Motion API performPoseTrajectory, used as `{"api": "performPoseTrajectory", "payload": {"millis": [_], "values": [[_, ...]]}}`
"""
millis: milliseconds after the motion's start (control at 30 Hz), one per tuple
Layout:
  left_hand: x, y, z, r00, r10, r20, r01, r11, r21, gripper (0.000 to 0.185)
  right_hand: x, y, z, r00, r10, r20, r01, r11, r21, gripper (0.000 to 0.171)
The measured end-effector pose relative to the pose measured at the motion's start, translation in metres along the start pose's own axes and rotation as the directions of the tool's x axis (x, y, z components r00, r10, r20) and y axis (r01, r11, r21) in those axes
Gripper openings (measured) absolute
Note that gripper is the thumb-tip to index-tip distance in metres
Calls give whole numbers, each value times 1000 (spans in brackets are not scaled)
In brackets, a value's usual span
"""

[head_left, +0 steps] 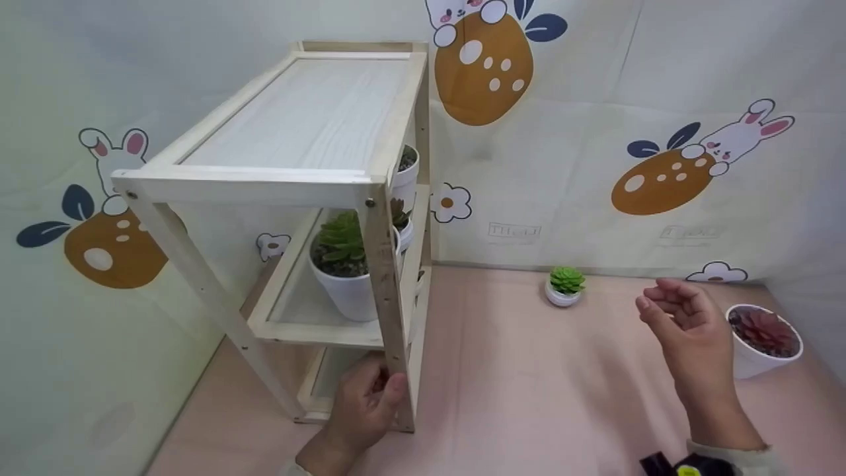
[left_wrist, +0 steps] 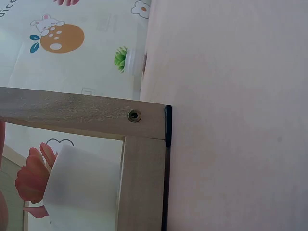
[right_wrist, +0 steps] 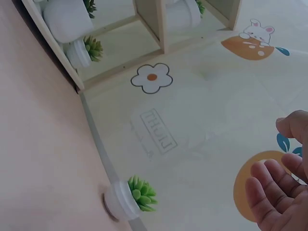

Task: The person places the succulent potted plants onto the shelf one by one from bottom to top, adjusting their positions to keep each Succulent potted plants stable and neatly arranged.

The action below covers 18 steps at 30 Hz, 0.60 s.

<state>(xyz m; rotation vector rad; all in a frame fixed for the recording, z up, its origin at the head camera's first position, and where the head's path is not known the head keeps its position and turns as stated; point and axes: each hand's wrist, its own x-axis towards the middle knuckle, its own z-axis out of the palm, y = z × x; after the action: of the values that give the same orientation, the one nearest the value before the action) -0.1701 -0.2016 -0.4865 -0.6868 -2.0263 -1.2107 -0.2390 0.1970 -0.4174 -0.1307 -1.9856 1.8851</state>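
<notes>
Left hand [head_left: 363, 403] grips the shelf's front leg [head_left: 390, 317]; right hand [head_left: 684, 327] hovers loose, holding nothing.

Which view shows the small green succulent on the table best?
Right wrist: the small green succulent is large and unobstructed, though seen sideways. The head view shows it whole but small; the left wrist view shows only a distant edge of it.
</notes>
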Motion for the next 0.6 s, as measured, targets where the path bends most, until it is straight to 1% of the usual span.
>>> {"api": "performPoseTrajectory", "payload": {"millis": [200,400,467,533,600], "values": [[0,0,0,1000,3,0,-3,1000,3,6,13,4,-17,994,55,-93,-44,992,119,46],[0,-1,0,1000,14,5,-14,1000,0,6,26,10,-39,971,78,-227,-52,992,115,63],[-1,-1,0,1000,13,6,-13,1000,-2,6,29,14,-46,961,61,-269,-57,998,24,67],[-1,0,0,1000,8,5,-8,1000,-1,7,30,18,-52,951,34,-309,-60,995,-78,69],[-1,0,0,1000,4,3,-4,1000,-4,6,31,23,-57,938,-9,-347,-70,974,-213,71]]}}
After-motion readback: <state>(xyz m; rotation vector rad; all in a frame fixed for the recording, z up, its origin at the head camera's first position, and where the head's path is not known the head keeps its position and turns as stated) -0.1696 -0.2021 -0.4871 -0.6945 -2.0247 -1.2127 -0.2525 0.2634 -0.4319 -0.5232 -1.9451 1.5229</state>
